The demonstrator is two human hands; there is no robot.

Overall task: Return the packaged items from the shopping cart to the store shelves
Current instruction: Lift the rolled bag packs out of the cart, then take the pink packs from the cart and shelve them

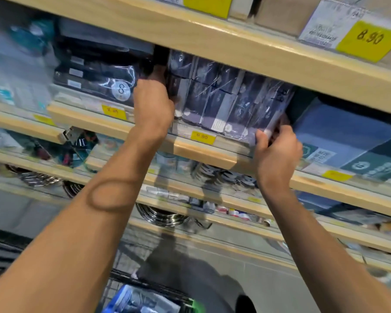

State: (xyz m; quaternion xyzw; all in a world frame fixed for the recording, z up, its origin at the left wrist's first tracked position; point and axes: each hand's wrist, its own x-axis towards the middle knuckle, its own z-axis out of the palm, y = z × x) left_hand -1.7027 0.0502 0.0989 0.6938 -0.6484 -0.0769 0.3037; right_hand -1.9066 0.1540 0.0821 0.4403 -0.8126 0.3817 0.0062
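On the pale wooden shelf above the black wire shopping cart, your 2 hands grip the dark plastic-wrapped pack of boxes, left hand curled round its left edge, right hand pinching its lower right corner.

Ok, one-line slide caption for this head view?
Both hands, left hand and right hand, grip a dark plastic-wrapped package on the wooden store shelf, above the cart.
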